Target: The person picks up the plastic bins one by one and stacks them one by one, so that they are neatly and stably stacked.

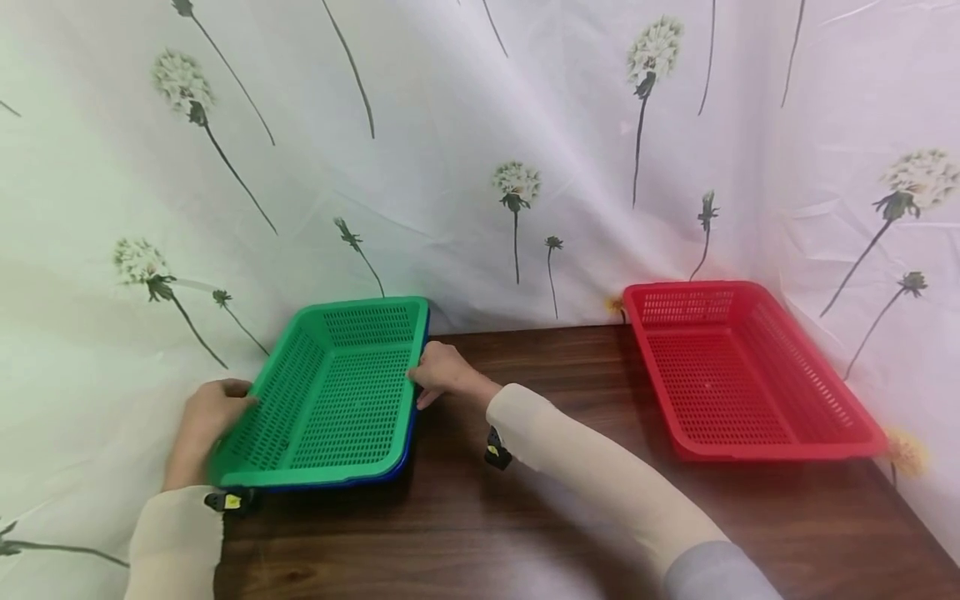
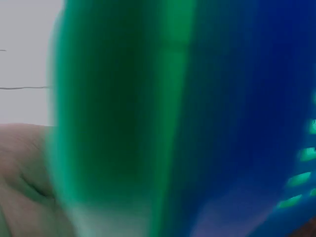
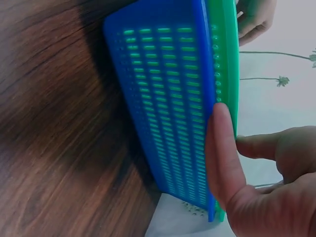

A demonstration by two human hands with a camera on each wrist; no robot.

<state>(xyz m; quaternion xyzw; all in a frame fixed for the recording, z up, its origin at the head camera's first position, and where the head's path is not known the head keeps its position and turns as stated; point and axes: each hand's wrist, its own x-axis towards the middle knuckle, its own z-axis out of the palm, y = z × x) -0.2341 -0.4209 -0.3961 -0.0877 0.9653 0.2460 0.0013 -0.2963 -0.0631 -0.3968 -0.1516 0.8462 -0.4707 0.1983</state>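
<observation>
A green plastic basket (image 1: 322, 477) with slotted walls sits nested inside a blue basket (image 3: 153, 17), whose edge shows below the green rim. My left hand (image 1: 208, 417) grips the left rim, its fingertips reaching over the green edge. On the opposite side my right hand (image 1: 447, 372) pinches the right rim. In the right wrist view, that hand's thumb is at the green rim and its fingers (image 3: 224, 148) press under the blue rim. Green and blue plastic fills most of the left wrist view, blurred, with part of the left palm (image 2: 24, 177) beside it.
A red slotted basket (image 1: 780, 451) stands at the right of the dark wooden table (image 1: 555, 517). White cloth (image 1: 450, 100) printed with dandelions hangs behind and along both sides. Both wrists wear a small black strap device (image 1: 497, 450).
</observation>
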